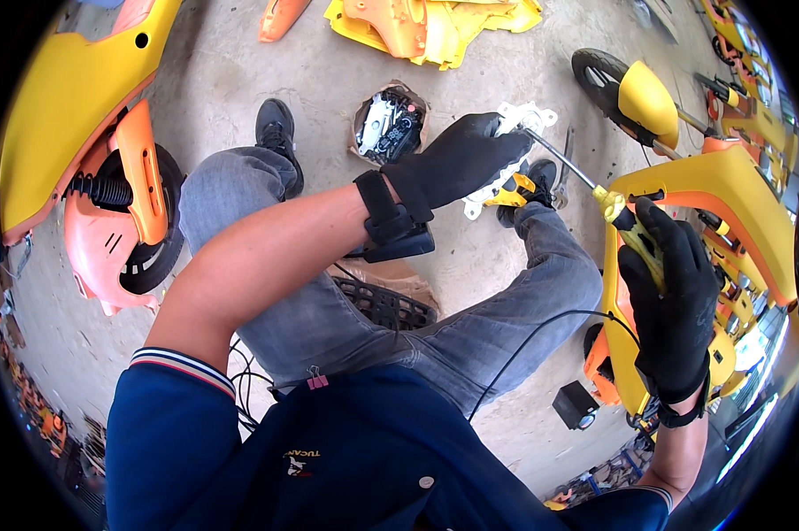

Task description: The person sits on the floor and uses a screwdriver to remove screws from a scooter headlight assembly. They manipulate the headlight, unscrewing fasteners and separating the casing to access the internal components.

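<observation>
My left hand, in a black glove, is closed around a whitish metal part with lobed, holed ends, held out over my right foot; the glove hides its middle. A screwdriver with a yellow and black handle lies in my gloved right hand, its fingers wrapped round the back of the handle. The long shaft slants up and left, and its tip meets the upper end of the metal part. Whether it sits in a screw is too small to tell.
Between my feet stands an open cardboard box of metal and black parts. Yellow scooter panels lie ahead. Scooter bodies flank me, left and right. A wrench rests beside my right shoe; a black cable crosses my right leg.
</observation>
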`<act>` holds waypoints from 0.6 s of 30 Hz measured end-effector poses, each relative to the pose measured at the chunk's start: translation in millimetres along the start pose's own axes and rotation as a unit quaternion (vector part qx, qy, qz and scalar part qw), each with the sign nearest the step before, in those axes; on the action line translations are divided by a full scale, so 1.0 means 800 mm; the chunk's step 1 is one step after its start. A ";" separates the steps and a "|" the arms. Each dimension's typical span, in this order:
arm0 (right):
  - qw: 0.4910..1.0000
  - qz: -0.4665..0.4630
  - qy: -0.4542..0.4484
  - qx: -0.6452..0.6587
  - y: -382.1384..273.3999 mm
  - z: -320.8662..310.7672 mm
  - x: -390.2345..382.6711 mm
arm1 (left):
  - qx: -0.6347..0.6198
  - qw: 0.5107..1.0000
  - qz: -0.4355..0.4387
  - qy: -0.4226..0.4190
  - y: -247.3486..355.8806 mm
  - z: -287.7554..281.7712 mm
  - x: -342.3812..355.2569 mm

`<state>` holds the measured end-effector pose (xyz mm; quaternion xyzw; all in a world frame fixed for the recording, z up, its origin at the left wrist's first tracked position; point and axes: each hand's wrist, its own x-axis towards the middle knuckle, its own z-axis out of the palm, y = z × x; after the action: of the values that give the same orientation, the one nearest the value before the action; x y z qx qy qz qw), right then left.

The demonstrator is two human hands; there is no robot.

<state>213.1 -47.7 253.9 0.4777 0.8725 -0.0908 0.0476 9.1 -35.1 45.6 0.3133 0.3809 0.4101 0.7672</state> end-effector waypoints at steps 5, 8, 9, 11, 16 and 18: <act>1.000 0.007 -0.006 0.002 0.000 0.000 0.000 | 0.009 1.000 0.014 0.003 0.002 0.002 -0.001; 1.000 0.005 -0.007 0.006 0.001 0.002 0.001 | 0.027 1.000 0.010 0.007 0.006 0.002 -0.004; 1.000 0.002 -0.008 0.008 0.002 0.003 0.001 | 0.019 1.000 0.012 0.007 0.003 0.001 -0.003; 1.000 0.002 -0.008 -0.002 0.001 0.002 0.001 | 0.016 1.000 0.016 0.003 0.001 0.002 -0.002; 1.000 0.011 -0.015 0.009 -0.001 0.002 0.001 | 0.045 0.999 0.019 0.003 0.000 0.001 -0.002; 1.000 0.011 -0.013 0.008 -0.002 0.001 0.001 | 0.066 0.997 0.024 0.006 0.001 0.002 -0.002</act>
<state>211.2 -48.4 253.6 0.4866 0.8657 -0.1033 0.0561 9.6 -36.6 47.4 0.3703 0.4041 0.4039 0.7325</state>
